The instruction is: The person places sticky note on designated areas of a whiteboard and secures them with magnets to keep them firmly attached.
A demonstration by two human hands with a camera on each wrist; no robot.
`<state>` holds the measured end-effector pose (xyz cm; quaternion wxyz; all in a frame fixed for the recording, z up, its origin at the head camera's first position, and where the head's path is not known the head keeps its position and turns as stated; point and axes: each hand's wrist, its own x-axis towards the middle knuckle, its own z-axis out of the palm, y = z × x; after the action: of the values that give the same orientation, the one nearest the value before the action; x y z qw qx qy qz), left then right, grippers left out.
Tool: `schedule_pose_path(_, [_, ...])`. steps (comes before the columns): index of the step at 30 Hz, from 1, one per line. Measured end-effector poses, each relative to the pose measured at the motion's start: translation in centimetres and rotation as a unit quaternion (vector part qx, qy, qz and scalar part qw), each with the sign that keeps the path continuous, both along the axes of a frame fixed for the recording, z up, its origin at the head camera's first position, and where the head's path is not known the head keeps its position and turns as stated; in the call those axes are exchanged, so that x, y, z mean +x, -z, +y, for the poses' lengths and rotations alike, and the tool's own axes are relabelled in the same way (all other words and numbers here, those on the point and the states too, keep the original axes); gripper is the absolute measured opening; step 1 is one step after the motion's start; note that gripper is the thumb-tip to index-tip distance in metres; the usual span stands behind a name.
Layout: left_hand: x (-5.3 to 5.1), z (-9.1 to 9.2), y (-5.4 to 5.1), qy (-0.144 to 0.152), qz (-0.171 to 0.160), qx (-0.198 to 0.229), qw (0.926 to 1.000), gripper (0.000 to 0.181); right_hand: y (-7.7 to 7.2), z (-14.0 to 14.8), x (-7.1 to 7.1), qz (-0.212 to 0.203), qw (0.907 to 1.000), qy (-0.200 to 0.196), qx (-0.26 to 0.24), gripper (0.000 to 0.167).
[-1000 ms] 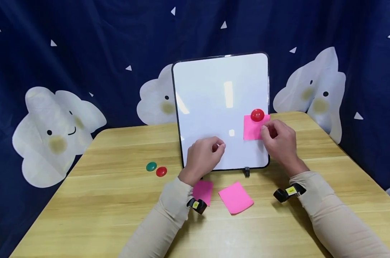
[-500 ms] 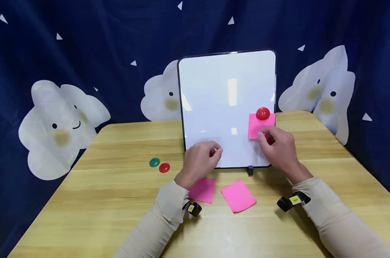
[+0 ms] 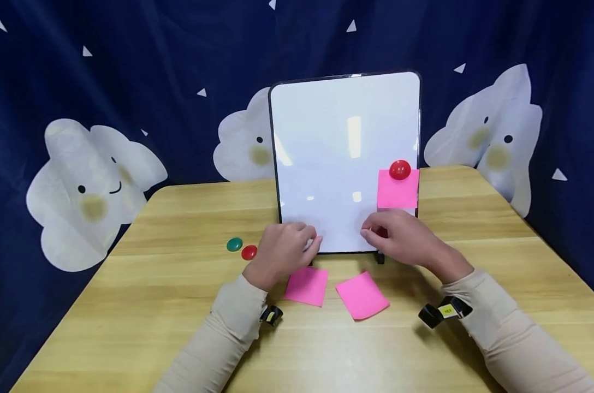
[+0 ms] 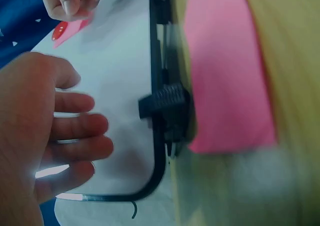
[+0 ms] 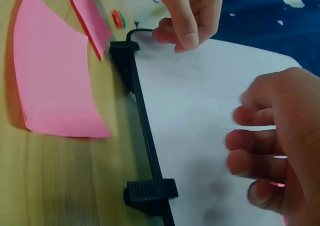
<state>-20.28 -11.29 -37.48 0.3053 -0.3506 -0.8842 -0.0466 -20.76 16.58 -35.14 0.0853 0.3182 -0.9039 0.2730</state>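
Holding nothing in left hand [image 3: 283,248] or right hand [image 3: 404,237], with fingers loosely curled. Might dislodge pink sticky note [image 3: 396,192], pinned by red magnet [image 3: 399,170] at 4 o'clock on whiteboard [image 3: 321,136], by brushing it with right knuckles.

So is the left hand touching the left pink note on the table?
Apart: the left wrist view shows whiteboard surface between the left hand and the left pink note.

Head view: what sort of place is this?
Probably an indoor recording setup: a cloud-print navy curtain hangs behind a wood-grain table, a whiteboard stands on it, and a black camera sits at the person's right wrist.
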Motion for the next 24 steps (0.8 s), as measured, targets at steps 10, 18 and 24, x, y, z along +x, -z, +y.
schedule_pose_path(10, [-0.5,-2.5,-0.5,0.069,-0.026,0.037,0.9966,0.030,-0.1,-1.1,0.5,-0.070,0.9938,-0.043,0.076,0.005])
schedule_pose_path(18, [-1.8,-5.6,-0.2,0.117,0.007,0.161,0.9799,0.026,0.2,-1.8,0.9,-0.103,0.9864,-0.060,0.114,0.004])
schedule_pose_path(24, [-2.6,-7.1,-0.1,0.104,0.030,0.190,0.9757,0.028,0.3,-2.1,1.5,-0.143,0.9763,-0.066,0.149,0.004])
